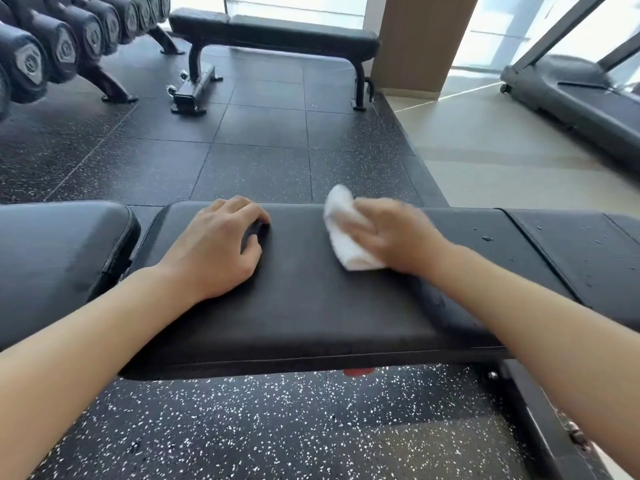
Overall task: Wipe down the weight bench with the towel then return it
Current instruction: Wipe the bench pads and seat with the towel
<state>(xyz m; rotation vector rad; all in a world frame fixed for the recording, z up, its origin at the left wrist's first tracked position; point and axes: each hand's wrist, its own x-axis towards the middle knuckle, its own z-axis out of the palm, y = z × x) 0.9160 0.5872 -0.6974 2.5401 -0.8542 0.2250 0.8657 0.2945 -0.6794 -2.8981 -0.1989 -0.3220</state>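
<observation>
A black padded weight bench (304,299) runs across the view in front of me. A small white towel (343,233), bunched up, lies on its middle pad. My right hand (398,233) presses the towel against the pad, fingers over it; the hand is blurred. My left hand (218,244) rests on the same pad to the left, its fingers curled down onto the surface and holding nothing. The pad section at the right (575,251) shows small drops or specks.
A separate bench pad (59,258) lies at the left. A second bench (277,36) stands across the speckled rubber floor. A dumbbell rack (62,46) fills the upper left, a treadmill (581,95) the upper right, beside a beige pillar (419,39).
</observation>
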